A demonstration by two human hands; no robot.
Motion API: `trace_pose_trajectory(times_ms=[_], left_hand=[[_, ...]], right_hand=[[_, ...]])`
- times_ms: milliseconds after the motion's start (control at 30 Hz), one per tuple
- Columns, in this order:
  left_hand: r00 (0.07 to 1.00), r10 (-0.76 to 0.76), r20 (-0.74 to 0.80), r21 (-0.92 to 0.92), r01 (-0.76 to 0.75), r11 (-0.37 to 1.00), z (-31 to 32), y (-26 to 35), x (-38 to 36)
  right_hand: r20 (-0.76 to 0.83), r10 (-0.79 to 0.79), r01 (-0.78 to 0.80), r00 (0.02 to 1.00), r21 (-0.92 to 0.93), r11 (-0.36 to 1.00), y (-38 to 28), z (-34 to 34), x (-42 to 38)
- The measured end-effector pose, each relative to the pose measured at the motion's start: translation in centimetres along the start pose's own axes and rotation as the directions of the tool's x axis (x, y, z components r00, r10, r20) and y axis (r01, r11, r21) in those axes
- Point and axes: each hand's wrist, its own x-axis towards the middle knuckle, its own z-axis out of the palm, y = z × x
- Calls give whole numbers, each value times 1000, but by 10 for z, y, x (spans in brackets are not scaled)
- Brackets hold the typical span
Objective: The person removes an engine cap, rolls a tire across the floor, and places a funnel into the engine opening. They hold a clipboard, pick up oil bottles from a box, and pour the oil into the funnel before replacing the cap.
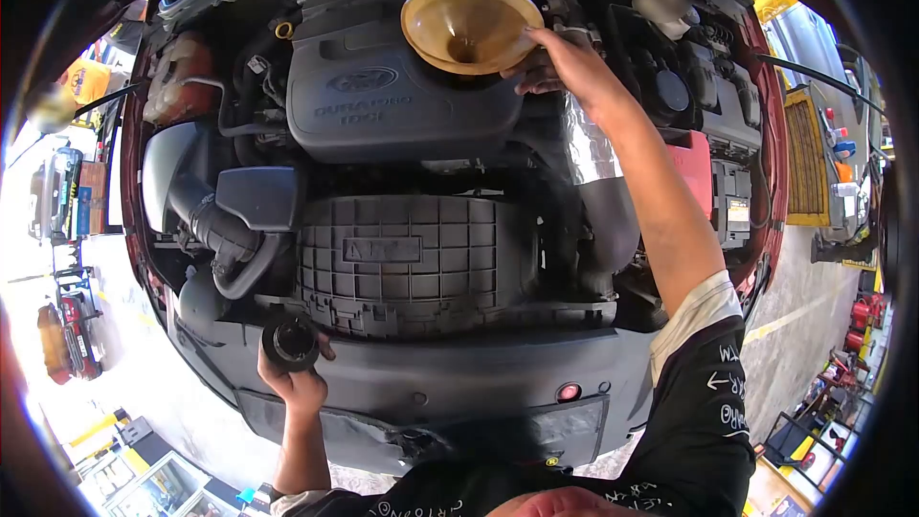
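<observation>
Amber translucent plastic funnel, wide cone (469,24): just left of right hand (563,65), rim pinched by thumb and fingers. Mouth up, axis running down from hand level; lower end hidden. Dark-grey moulded plastic engine cover (383,105) below and left of right hand. Left hand (295,385) well apart, nearer body, gripping black round object (290,340).

The right arm (661,196) stretches far forward, the right hand (567,62) gripping with thumb uppermost, fingers below. The left hand (300,386) grasps closer to the body, its forearm (302,455) pointing forward.
</observation>
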Motion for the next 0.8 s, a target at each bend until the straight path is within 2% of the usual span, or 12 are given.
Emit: trace_pose_trajectory(times_ms=[67, 167, 233, 300, 400, 600, 700, 800], left_hand=[[996, -82, -31, -17, 82, 997, -2, 2, -4], [992, -127, -25, -52, 126, 991, -3, 0, -7], [993, -119, -5, -59, 119, 991, -2, -1, -9], [994, -110, 12, -66, 110, 992, -2, -3, -9], [996, -91, 7, -58, 92, 994, -2, -5, -8], [994, -87, -62, -74, 82, 994, 2, -4, -10], [993, -89, -73, -60, 85, 995, -2, -8, -13], [993, -98, -69, -65, 94, 993, -3, -9, -14]], right_hand=[[-20, 38, -38, 999, -8, 999, 1, 4, 2], [-35, 74, -74, 997, -26, 997, -4, 6, 1], [-29, 76, -77, 997, -39, 996, -4, 6, 0], [-51, 15, -18, 999, -77, 997, -1, 6, 3], [-46, 0, -2, 999, -41, 999, 3, 6, 7], [-105, -50, 42, 993, -80, 996, 2, 7, 2], [-38, 2, -4, 999, -48, 999, -4, 4, -1], [-81, 12, -16, 997, -43, 999, 0, 7, 1]])
